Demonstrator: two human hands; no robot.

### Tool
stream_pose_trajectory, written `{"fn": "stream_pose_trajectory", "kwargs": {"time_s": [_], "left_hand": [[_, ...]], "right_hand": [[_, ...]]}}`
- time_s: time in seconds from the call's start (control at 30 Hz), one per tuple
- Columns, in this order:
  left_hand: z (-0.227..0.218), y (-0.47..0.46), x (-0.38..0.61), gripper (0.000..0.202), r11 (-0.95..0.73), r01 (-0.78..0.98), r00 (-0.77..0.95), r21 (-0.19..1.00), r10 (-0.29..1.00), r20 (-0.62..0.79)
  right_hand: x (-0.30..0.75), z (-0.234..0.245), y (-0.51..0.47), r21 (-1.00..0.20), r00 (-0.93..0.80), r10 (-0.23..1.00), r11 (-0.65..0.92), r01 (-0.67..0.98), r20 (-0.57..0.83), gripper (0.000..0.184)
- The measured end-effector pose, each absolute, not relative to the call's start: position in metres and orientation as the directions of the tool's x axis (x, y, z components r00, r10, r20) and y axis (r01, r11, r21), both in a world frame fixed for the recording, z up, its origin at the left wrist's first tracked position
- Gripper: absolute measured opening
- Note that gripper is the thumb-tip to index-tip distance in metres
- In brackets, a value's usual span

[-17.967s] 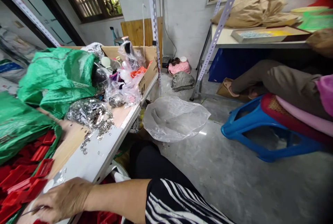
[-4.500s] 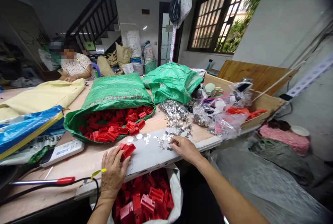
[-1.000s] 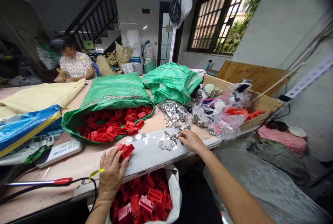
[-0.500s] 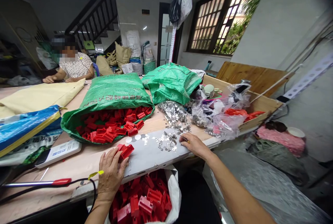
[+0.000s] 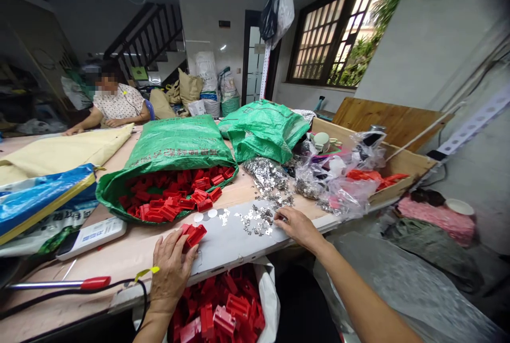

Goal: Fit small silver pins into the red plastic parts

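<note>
My left hand rests at the table's front edge, its fingers closed around a red plastic part with an open hollow facing up. On the grey sheet beside it lies a scatter of small flat metal pieces. My right hand is at the right side of this scatter, thumb and fingertips pinched together. Whatever sits between those fingertips is too small to make out. Below the edge, a white sack holds many more red plastic parts.
A green woven bag spills red parts behind my left hand. Plastic bags and a wooden box lie to the right. A white device and a red-handled rod lie left. Across the table sits a person.
My right hand has shifted slightly left, closer over the metal pieces, fingers still pinched. The left hand keeps the red plastic part in the same place. The view has tilted slightly.
</note>
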State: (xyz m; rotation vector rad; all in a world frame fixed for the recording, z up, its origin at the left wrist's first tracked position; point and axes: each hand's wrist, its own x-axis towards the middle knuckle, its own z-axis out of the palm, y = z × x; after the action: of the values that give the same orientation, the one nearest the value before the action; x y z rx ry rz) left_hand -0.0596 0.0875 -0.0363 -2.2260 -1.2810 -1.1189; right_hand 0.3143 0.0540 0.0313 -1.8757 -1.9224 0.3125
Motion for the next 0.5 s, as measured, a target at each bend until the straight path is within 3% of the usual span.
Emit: {"fn": "stream_pose_trajectory", "kwargs": {"time_s": [0.3,0.5], "left_hand": [[-0.037,0.087,-0.060,0.036,-0.536,0.837,0.276,0.113,0.590,0.759],[-0.036,0.086,-0.060,0.035,-0.538,0.835,0.276,0.118,0.594,0.755]], "right_hand": [[0.286,0.037,0.073,-0.385,0.113,0.990,-0.070,0.920,0.089,0.004],[0.287,0.035,0.077,-0.416,0.094,0.994,-0.064,0.907,0.053,0.008]]}}
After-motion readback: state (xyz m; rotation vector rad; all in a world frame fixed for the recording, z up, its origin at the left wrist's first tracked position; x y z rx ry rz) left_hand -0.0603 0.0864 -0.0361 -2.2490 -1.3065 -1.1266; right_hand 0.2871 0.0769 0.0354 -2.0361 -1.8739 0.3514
